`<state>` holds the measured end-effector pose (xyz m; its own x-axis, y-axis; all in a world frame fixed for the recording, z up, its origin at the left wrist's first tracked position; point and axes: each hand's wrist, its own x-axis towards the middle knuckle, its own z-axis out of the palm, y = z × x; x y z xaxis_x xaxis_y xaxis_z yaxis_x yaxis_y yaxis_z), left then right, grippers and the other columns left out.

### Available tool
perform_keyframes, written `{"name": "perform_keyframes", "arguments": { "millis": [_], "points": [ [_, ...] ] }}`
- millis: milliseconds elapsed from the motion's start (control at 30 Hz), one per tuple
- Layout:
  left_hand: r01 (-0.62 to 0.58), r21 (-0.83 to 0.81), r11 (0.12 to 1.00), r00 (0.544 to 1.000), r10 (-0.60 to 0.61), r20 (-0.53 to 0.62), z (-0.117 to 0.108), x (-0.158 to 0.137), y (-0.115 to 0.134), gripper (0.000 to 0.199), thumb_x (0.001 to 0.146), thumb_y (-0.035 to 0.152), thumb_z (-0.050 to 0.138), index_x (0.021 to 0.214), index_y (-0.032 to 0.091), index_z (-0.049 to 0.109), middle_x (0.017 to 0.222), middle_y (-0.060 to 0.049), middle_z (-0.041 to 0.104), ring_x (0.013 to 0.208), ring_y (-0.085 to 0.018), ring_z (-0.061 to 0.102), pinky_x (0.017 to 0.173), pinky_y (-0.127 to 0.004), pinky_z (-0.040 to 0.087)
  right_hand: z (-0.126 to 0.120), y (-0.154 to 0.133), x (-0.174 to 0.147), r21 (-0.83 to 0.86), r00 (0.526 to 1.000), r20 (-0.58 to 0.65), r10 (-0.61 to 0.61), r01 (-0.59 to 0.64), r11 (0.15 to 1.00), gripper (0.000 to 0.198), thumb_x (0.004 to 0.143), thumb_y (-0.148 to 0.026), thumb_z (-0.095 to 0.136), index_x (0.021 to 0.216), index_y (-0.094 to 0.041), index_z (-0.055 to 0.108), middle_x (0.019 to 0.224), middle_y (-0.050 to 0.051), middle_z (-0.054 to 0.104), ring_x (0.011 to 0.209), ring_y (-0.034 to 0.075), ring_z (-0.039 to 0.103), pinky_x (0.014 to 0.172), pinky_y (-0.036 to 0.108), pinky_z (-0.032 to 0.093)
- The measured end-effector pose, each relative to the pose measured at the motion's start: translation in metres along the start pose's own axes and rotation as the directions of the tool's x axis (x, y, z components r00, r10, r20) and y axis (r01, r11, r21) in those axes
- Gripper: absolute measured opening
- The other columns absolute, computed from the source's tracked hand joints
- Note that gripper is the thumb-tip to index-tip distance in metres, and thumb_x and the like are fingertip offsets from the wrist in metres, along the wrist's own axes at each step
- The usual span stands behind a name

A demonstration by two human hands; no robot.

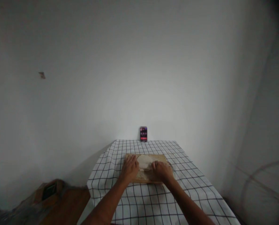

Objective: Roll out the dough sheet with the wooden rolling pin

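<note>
The dough lies on the wooden board, between the two hands and a little beyond them. As far as I can judge, the flattening is well advanced, because the far part of the dough already looks thin, smooth and rounded at its edge. The near part seems less regular: a pale band crosses between the hands, and below it the board carries whitish traces, perhaps flour. So the evenness appears not complete, but how much remains I cannot say with certainty. In the part which is visible, I see no cut.

The left hand rests at the left side of the board, its fingers pointing forward. The right hand is at the right side, with its fingers bent inward near the edge of the dough. Both hands are seen from the back, so I cannot tell whether they grasp something, for example a roller, or only press.

Now the count: I see two hands, one piece of dough, one board, and one table covered by one checked cloth. There is also one phone, upright at the far end of the table, just before the wall, with its screen lit.
</note>
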<state>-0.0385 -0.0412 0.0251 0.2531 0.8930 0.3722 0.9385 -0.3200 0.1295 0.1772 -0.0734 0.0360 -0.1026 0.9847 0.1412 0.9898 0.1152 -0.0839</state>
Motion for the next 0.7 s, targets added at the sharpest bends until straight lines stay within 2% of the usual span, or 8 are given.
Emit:
{"name": "perform_keyframes", "arguments": {
  "millis": [100, 200, 267, 400, 500, 600, 700],
  "points": [
    [-0.022, -0.024, 0.999, 0.999, 0.023, 0.047, 0.005, -0.018, -0.006, 0.058, 0.113, 0.027, 0.034, 0.164, 0.02, 0.062, 0.174, -0.009, 0.06, 0.17, -0.029, 0.043, 0.145, -0.054, 0.033, 0.011, -0.001, -0.015, 0.048, 0.998, -0.054, -0.029, 0.031, 0.998, 0.04, 0.116, -0.029, 0.042, 0.127, -0.02, 0.079, 0.139, 0.019, 0.079, 0.135, 0.032, 0.073, 0.104, 0.04, 0.059],
    [-0.037, -0.032, 0.999, 0.998, 0.038, 0.059, 0.007, -0.029, -0.011, 0.06, 0.113, 0.029, 0.033, 0.166, 0.029, 0.06, 0.176, -0.002, 0.058, 0.172, -0.028, 0.04, 0.145, -0.058, 0.032, 0.019, -0.004, -0.023, 0.13, 0.995, -0.1, 0.013, 0.0, 0.992, 0.046, 0.119, -0.03, 0.036, 0.132, -0.022, 0.08, 0.156, 0.015, 0.073, 0.151, 0.027, 0.063, 0.123, 0.038, 0.049],
    [-0.039, -0.037, 0.999, 0.997, 0.041, 0.061, 0.008, -0.03, -0.012, 0.059, 0.113, 0.031, 0.033, 0.166, 0.031, 0.061, 0.176, -0.002, 0.058, 0.172, -0.028, 0.039, 0.146, -0.056, 0.031, 0.021, -0.005, -0.024, 0.148, 0.993, -0.115, 0.033, -0.016, 0.989, 0.049, 0.119, -0.03, 0.034, 0.136, -0.022, 0.078, 0.162, 0.013, 0.069, 0.155, 0.026, 0.06, 0.128, 0.04, 0.044],
    [-0.063, -0.025, 0.998, 0.994, 0.065, 0.086, 0.007, -0.015, -0.008, 0.058, 0.114, 0.031, 0.034, 0.162, 0.025, 0.064, 0.174, -0.006, 0.061, 0.171, -0.029, 0.041, 0.145, -0.053, 0.029, 0.016, -0.003, -0.015, 0.131, 0.992, -0.123, 0.027, -0.011, 0.991, 0.048, 0.12, -0.03, 0.032, 0.132, -0.022, 0.078, 0.153, 0.013, 0.074, 0.149, 0.025, 0.063, 0.124, 0.037, 0.044],
    [-0.032, -0.005, 0.999, 0.996, 0.032, 0.081, 0.004, 0.004, -0.001, 0.055, 0.114, 0.031, 0.036, 0.162, 0.027, 0.063, 0.171, -0.007, 0.063, 0.168, -0.03, 0.045, 0.143, -0.055, 0.029, 0.01, 0.003, 0.001, 0.105, 0.993, -0.112, 0.04, -0.028, 0.994, 0.044, 0.119, -0.03, 0.035, 0.125, -0.02, 0.078, 0.143, 0.013, 0.078, 0.138, 0.026, 0.068, 0.114, 0.035, 0.049],
    [-0.026, 0.041, 0.999, 0.995, 0.022, 0.098, 0.004, 0.024, 0.006, 0.054, 0.115, 0.033, 0.037, 0.162, 0.027, 0.062, 0.168, -0.009, 0.066, 0.164, -0.033, 0.049, 0.139, -0.056, 0.03, 0.006, 0.011, 0.022, 0.143, 0.989, -0.118, 0.088, -0.071, 0.987, 0.047, 0.12, -0.03, 0.032, 0.123, -0.017, 0.078, 0.14, 0.013, 0.079, 0.132, 0.026, 0.071, 0.113, 0.037, 0.05],
    [-0.036, 0.108, 0.993, 0.994, 0.025, 0.105, 0.009, 0.044, 0.008, 0.053, 0.116, 0.033, 0.035, 0.159, 0.023, 0.064, 0.159, -0.015, 0.072, 0.156, -0.038, 0.056, 0.135, -0.065, 0.031, 0.006, 0.019, 0.043, 0.175, 0.99, -0.077, 0.121, -0.106, 0.979, 0.048, 0.119, -0.029, 0.032, 0.127, -0.015, 0.077, 0.143, 0.015, 0.078, 0.135, 0.025, 0.07, 0.116, 0.035, 0.049]
  ]
}}
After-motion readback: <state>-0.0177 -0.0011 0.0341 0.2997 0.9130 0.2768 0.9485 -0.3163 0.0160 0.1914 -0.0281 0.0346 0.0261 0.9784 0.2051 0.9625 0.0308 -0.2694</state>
